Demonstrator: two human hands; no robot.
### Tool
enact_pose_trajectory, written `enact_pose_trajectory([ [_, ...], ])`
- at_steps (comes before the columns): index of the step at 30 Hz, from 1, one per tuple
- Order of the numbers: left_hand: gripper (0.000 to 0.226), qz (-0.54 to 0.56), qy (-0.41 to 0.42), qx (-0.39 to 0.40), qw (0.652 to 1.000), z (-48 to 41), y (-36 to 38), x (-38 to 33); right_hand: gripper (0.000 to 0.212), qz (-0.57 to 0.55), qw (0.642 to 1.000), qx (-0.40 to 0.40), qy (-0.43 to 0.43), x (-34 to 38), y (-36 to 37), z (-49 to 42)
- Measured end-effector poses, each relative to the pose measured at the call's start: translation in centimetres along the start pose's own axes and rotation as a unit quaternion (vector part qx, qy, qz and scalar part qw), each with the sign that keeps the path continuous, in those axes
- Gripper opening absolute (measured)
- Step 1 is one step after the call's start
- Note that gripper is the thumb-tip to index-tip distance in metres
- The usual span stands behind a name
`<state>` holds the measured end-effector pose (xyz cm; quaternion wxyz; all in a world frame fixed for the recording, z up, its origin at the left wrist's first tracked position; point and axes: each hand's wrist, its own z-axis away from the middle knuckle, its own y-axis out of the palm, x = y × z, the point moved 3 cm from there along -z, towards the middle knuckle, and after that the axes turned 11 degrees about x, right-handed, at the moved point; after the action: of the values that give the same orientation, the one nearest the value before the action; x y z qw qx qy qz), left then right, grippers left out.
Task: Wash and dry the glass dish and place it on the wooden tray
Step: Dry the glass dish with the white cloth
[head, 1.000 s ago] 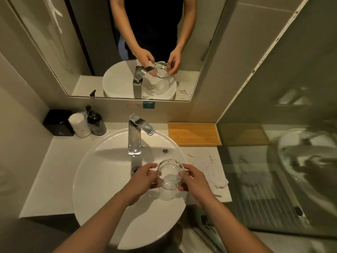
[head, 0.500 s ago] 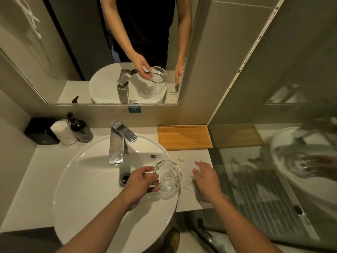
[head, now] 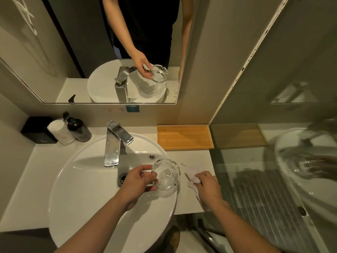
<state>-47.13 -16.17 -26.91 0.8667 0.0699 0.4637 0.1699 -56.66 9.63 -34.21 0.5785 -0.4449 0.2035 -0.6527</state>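
Observation:
A round clear glass dish (head: 166,174) with notched rim is held tilted over the right edge of the white basin (head: 87,179). My left hand (head: 139,179) grips its left rim. My right hand (head: 207,187) rests on the counter to the right, fingers closed on a crumpled white paper towel (head: 192,177). The wooden tray (head: 184,136) lies bare at the back of the counter, behind the towel and against the wall.
A chrome faucet (head: 114,143) stands at the basin's back, no water running. A black box (head: 37,129), a white roll (head: 60,131) and a dark pump bottle (head: 78,127) sit at the back left. A glass shower partition (head: 273,179) bounds the counter on the right. The mirror hangs above.
My right hand let go of the dish, moved right to the counter and closed on the paper towel. My left hand now holds the dish alone. The view shifted right.

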Motion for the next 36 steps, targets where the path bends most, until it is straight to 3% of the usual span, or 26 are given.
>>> enact_pose_trajectory([
  [4,0.031,0.009,-0.003,0.003,1.000,-0.2,0.5,-0.3,0.043,-0.090,0.989,-0.076,-0.091,2.2,-4.6,3.1],
  [7,0.032,0.000,-0.002,0.013,1.000,-0.2,1.0,-0.6,0.061,-0.142,0.978,-0.074,-0.131,4.8,-8.8,6.4],
  [13,0.033,0.009,0.009,0.035,0.999,0.2,2.3,-1.3,0.032,0.060,0.955,-0.038,-0.287,9.8,-10.6,8.5],
  [19,0.035,0.015,0.035,0.046,0.998,0.8,2.6,-2.3,0.042,0.028,0.954,0.011,-0.297,12.1,-8.6,7.2],
  [22,0.036,0.012,0.043,0.038,0.998,1.1,2.1,-2.6,0.035,-0.027,0.956,-0.015,-0.291,12.7,-8.7,7.0],
  [25,0.037,0.009,0.050,0.033,0.998,1.4,1.6,-2.9,0.025,-0.001,0.951,-0.049,-0.304,13.8,-7.7,6.9],
  [29,0.038,0.018,0.062,0.019,0.998,1.8,1.1,-3.0,0.029,0.017,0.949,-0.070,-0.306,13.7,-7.1,7.2],
  [32,0.037,0.037,0.067,0.010,0.997,2.2,1.0,-3.2,0.045,-0.074,0.956,-0.029,-0.282,13.0,-7.6,7.6],
  [36,0.036,0.050,0.081,0.009,0.995,2.5,1.5,-3.4,0.050,-0.189,0.951,-0.055,-0.239,13.9,-7.2,7.7],
])
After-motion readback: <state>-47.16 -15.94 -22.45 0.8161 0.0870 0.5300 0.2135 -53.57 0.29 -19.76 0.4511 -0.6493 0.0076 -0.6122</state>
